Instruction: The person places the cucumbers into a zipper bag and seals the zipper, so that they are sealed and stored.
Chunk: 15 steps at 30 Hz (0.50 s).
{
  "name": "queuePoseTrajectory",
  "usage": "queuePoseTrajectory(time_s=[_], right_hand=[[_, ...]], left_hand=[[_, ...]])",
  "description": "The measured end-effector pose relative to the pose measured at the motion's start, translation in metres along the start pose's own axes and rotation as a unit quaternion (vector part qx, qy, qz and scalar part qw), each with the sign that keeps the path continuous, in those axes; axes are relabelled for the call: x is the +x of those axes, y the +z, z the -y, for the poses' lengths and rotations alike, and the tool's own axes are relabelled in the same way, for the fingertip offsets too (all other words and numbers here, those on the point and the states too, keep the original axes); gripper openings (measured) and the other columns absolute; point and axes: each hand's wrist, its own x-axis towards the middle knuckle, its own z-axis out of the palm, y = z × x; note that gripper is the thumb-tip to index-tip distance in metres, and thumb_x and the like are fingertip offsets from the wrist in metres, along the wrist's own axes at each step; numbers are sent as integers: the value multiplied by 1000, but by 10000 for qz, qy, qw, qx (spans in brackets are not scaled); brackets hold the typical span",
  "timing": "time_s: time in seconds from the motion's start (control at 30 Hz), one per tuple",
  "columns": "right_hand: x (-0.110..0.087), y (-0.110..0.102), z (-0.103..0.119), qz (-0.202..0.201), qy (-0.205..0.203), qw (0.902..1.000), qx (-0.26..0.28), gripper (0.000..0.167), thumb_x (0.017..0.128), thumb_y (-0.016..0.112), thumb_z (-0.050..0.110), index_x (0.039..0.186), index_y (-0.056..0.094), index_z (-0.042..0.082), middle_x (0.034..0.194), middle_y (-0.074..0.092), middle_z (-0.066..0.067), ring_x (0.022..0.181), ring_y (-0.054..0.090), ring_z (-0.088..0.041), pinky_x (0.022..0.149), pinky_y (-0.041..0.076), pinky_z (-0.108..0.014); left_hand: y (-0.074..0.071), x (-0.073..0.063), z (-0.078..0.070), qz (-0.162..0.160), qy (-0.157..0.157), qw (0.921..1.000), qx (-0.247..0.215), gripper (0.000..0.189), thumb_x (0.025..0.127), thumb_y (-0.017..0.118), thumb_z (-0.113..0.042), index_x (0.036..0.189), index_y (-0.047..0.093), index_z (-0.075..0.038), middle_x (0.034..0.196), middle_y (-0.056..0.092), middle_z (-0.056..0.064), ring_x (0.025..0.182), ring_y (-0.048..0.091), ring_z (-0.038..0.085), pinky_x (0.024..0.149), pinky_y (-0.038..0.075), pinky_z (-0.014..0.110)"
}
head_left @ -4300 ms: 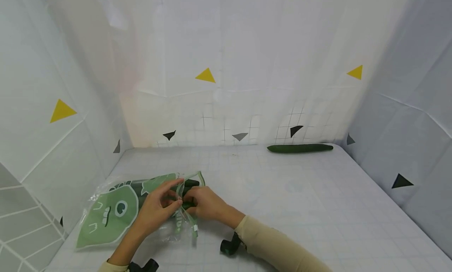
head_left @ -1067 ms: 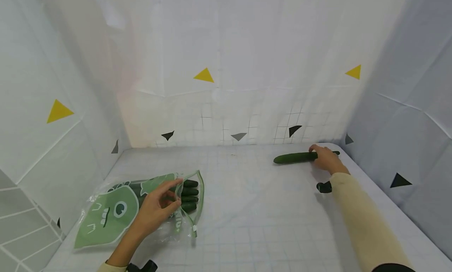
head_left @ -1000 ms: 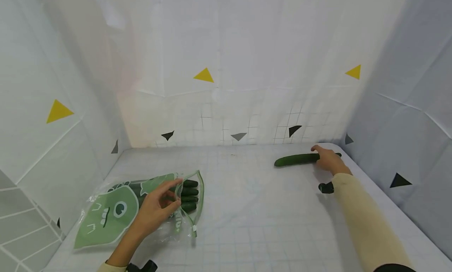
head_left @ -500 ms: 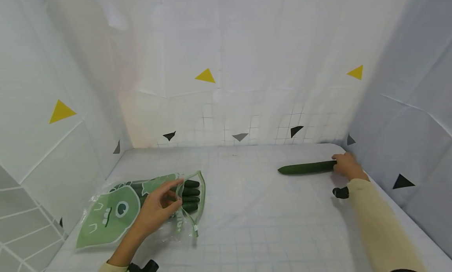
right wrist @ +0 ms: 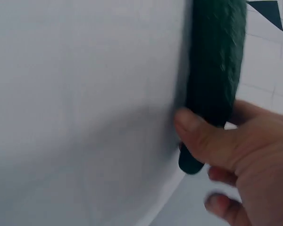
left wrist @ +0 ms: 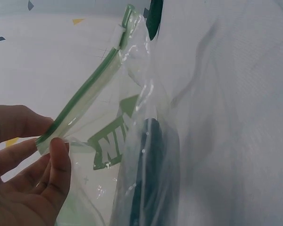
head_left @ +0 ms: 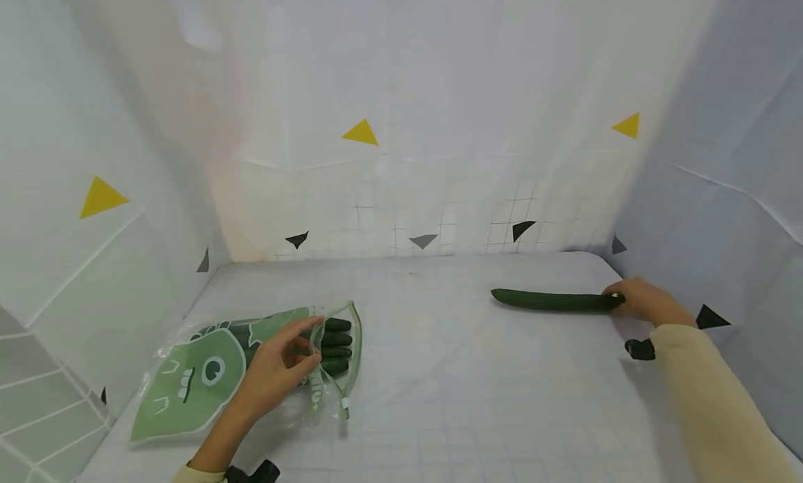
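My left hand (head_left: pixel 276 371) pinches the rim of a clear zip bag (head_left: pixel 194 378) with a green cartoon print, seen close up in the left wrist view with its green zip strip (left wrist: pixel 85 94). The bag lies on the left of the table, its mouth facing right. Several cucumbers (head_left: pixel 337 340) sit inside, their ends showing at the opening. Far to the right, my right hand (head_left: pixel 646 302) grips a loose long cucumber (head_left: pixel 552 301) by its right end. In the right wrist view, thumb and fingers hold that cucumber (right wrist: pixel 217 61) near its tip.
The table (head_left: pixel 439 385) is covered in white gridded sheeting. White sheet walls (head_left: pixel 433 120) with yellow and black triangles stand behind and on both sides. My right hand is close to the table's right edge and the right wall.
My right hand left the bag mouth, reached the loose cucumber at the back right, drew it nearer and slid toward its right end. My left hand stays on the bag rim.
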Motion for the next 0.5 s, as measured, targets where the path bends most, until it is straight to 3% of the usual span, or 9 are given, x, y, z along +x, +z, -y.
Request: queuePoseTrajectory(time_s=[0.13,0.33,0.5], right_hand=[[-7,-1,-3,113,-347,9993,91,44,84,86,10,118,70,-12,110,68,-30,107,60,-54,88,49,-68],[-13,4,2,-119,-738,9969,226,49,86,86,22,120,72,-10,115,70,-29,111,61,-54,91,50,-67],[-16,9,15,-385,-1000,9937,341,47,89,83,25,121,73,-8,109,73,-16,91,65,-28,78,56,-46]], left_hand=[[-1,0,0,26,1,10000,-1,60,92,75,3,148,57,-8,137,61,8,96,67,20,78,60,33],[-2,0,2,-4,-17,10000,-27,60,92,76,2,148,58,-9,136,61,10,96,66,20,78,60,33],[-2,0,1,35,-95,9999,-87,59,93,76,1,148,57,-8,136,60,15,96,66,20,79,60,34]])
